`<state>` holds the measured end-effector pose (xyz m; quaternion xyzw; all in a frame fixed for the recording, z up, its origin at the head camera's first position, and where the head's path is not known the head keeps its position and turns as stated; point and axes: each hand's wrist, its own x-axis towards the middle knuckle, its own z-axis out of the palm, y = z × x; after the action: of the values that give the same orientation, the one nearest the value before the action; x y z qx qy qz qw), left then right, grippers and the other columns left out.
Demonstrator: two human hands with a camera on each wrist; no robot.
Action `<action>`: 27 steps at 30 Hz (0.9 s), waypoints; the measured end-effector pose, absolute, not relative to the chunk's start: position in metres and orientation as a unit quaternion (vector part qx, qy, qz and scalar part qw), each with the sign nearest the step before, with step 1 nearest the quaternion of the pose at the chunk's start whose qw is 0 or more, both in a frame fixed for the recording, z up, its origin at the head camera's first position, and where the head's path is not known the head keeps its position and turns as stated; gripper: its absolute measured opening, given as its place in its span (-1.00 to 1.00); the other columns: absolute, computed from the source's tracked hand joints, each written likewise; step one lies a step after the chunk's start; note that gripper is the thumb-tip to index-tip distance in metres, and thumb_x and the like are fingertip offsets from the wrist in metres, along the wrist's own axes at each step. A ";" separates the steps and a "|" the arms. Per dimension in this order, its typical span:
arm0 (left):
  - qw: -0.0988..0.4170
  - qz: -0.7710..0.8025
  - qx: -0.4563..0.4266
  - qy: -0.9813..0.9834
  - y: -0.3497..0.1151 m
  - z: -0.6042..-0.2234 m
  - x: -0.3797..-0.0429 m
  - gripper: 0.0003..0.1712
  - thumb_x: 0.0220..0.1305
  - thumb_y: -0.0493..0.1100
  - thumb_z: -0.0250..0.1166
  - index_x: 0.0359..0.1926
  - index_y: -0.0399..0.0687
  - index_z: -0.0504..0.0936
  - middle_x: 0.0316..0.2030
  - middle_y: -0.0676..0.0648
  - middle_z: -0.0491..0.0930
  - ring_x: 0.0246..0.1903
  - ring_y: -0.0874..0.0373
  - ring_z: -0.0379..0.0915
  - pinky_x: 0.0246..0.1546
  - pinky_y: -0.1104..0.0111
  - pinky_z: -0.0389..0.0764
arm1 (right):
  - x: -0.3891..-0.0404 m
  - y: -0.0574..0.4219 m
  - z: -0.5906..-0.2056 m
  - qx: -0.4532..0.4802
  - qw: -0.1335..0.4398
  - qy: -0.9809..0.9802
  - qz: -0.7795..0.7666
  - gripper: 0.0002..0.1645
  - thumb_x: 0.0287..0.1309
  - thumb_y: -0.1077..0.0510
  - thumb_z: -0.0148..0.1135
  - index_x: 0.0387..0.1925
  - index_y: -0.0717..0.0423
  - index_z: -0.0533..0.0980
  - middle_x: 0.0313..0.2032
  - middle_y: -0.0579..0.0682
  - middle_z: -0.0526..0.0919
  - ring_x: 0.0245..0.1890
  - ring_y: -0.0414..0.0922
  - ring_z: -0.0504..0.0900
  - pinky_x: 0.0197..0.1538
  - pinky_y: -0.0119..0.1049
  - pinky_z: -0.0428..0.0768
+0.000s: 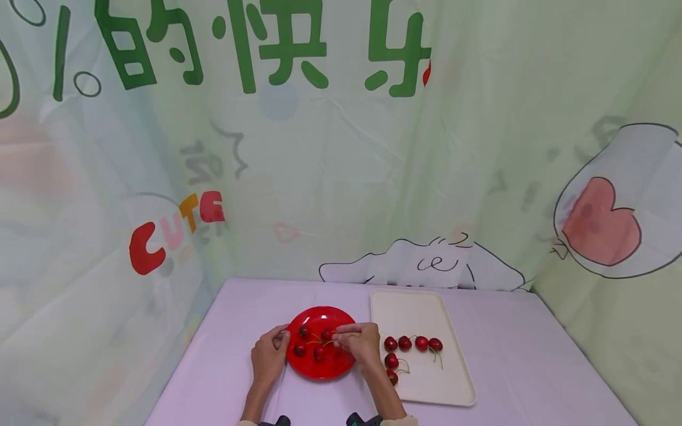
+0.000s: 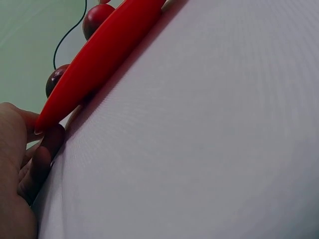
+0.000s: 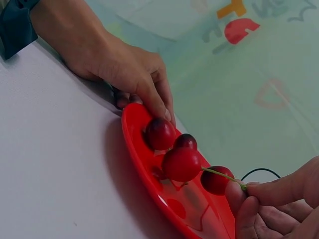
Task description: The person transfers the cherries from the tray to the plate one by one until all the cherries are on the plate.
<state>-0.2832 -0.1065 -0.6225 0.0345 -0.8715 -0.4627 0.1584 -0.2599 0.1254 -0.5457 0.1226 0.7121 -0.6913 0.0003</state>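
Observation:
My left hand grips the left rim of a round red plate, thumb on top and fingers curled beneath, as the left wrist view shows. Over the plate's right side, my right hand pinches the green stem of a dark red cherry between thumb and fingers. That cherry overlaps the plate in the right wrist view. Other cherries lie in the plate, one of them close to my left fingers.
A cream rectangular tray lies right of the plate. On it, several cherries form a row across, with more running down the left side, partly behind my right wrist. Printed curtains surround the lilac-covered table.

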 end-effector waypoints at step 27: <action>0.158 -0.463 0.042 -0.871 -0.107 -0.622 -0.286 -0.68 0.56 -0.13 0.36 0.22 -0.04 0.80 -0.15 -0.08 0.87 -0.44 0.26 0.51 -0.31 0.44 0.49 | -0.272 0.102 -0.557 0.131 -0.081 0.796 -0.585 -0.88 0.22 0.44 0.46 -0.20 0.39 0.78 -0.39 0.21 0.86 -0.51 -0.08 0.83 -0.25 -0.22 0.82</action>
<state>-0.2860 -0.1066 -0.6222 0.0423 -0.8708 -0.4634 0.1584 -0.2716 0.1024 -0.5567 0.1311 0.7960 -0.5854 -0.0811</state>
